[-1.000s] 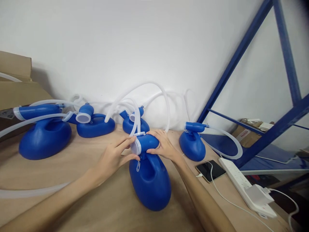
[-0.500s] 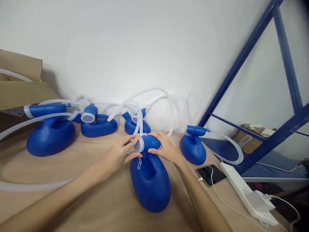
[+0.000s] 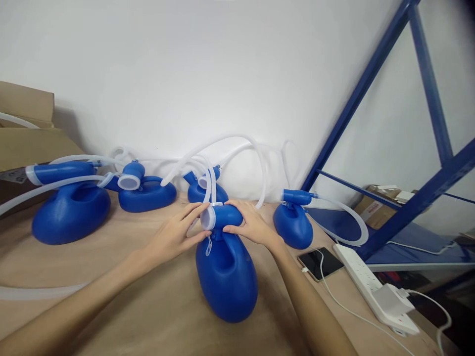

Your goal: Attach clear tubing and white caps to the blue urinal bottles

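Note:
A blue bottle (image 3: 232, 287) stands on the wooden table in front of me, with a blue tubular head (image 3: 226, 216) on top. A whitish round cap (image 3: 208, 218) covers the head's left end, and a small clear strap (image 3: 209, 245) hangs below it. The fingers and thumb of my left hand (image 3: 177, 235) are on the cap's left edge. My right hand (image 3: 252, 225) wraps round the right end of the head, thumb below and fingers above.
More blue bottles (image 3: 72, 210) with pale hoses stand along the wall, one (image 3: 293, 225) at the right. A cardboard box (image 3: 33, 146) is far left. A phone (image 3: 321, 263), a power strip (image 3: 371, 287) and a blue metal frame (image 3: 356, 109) are right.
The view has shifted slightly, so most things sit a little further left. The cap now faces me more, and both hands remain at the blue head.

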A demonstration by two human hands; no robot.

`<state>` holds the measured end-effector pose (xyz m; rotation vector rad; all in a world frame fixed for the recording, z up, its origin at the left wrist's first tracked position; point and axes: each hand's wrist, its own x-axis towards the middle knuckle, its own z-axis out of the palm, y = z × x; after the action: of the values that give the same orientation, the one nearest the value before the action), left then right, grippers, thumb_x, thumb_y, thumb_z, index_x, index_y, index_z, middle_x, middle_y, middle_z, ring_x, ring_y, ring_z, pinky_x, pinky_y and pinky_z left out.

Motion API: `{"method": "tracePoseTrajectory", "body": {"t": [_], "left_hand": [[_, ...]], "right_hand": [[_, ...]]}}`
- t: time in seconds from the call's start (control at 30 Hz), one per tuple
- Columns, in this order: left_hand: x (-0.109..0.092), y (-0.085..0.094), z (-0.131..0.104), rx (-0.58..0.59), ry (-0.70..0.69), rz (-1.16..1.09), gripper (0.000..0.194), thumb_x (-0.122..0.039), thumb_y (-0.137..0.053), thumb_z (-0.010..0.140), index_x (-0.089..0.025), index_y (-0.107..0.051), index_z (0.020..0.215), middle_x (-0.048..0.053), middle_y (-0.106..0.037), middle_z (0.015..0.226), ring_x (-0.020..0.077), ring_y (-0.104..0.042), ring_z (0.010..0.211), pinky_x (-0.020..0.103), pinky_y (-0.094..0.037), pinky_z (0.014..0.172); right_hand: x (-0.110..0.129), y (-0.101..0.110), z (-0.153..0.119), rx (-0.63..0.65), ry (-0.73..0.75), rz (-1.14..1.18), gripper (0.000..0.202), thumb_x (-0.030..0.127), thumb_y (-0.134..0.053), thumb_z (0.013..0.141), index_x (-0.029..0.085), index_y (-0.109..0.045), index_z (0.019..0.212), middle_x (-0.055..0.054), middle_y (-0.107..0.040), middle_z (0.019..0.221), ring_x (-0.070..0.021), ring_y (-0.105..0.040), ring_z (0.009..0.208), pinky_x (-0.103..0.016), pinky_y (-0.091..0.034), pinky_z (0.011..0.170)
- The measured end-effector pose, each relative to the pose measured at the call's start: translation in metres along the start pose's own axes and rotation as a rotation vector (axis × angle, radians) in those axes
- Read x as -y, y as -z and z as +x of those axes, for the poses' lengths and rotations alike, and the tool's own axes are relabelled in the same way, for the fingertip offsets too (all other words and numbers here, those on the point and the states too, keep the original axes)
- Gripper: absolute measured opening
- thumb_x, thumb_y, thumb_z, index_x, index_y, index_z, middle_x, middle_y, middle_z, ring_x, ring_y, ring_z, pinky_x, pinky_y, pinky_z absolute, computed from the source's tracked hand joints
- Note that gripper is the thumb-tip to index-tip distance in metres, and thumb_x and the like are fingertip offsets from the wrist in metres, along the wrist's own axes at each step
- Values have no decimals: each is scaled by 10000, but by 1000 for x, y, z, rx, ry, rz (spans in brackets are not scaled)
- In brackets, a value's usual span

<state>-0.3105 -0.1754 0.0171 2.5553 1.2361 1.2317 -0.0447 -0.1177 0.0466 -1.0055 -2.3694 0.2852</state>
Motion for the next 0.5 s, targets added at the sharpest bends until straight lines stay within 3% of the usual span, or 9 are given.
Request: {"method": "tracePoseTrajectory", "body": {"t": [0.1,0.17,0.27,0.37,0.5], "left_hand": [[1,1,-1,-55,56,30,546,-540,-662,959,-241,-553,1403,77,-683,1227,246,-697,1038,335,-599,797],[-1,1,-1,-77,156,41,462,-585,-689,920,-215,-639,1193,38,-710,987,221,-695,850,307,-557,682],[-6,-2,-1,71,275,-46,376,-586,-660,926,-211,-673,910,7,-695,780,189,-663,681,287,-497,606],[-11,-9,-1,217,302,-171,314,-520,-628,943,-217,-712,938,19,-737,852,189,-684,706,286,-496,640],[-13,-21,-2,184,324,-192,305,-480,-583,940,-216,-734,966,30,-726,842,196,-654,686,301,-468,644]], "right_hand": [[0,1,0,1,-7,-4,670,546,-832,833,296,-570,1397,-67,-634,1443,-316,-566,1343,-503,-411,1158],[-2,0,1,-13,-12,0,660,541,-822,844,291,-567,1399,-70,-639,1437,-315,-575,1336,-496,-414,1155],[-7,-2,1,-45,-11,18,636,537,-798,867,279,-565,1399,-75,-661,1401,-307,-605,1300,-478,-428,1137],[-10,-4,2,-68,-30,26,596,543,-765,891,276,-569,1387,-75,-672,1385,-305,-629,1269,-475,-444,1110],[-6,-6,3,-70,-68,-6,591,571,-744,894,283,-574,1381,-75,-681,1371,-308,-638,1257,-470,-465,1075]]}}
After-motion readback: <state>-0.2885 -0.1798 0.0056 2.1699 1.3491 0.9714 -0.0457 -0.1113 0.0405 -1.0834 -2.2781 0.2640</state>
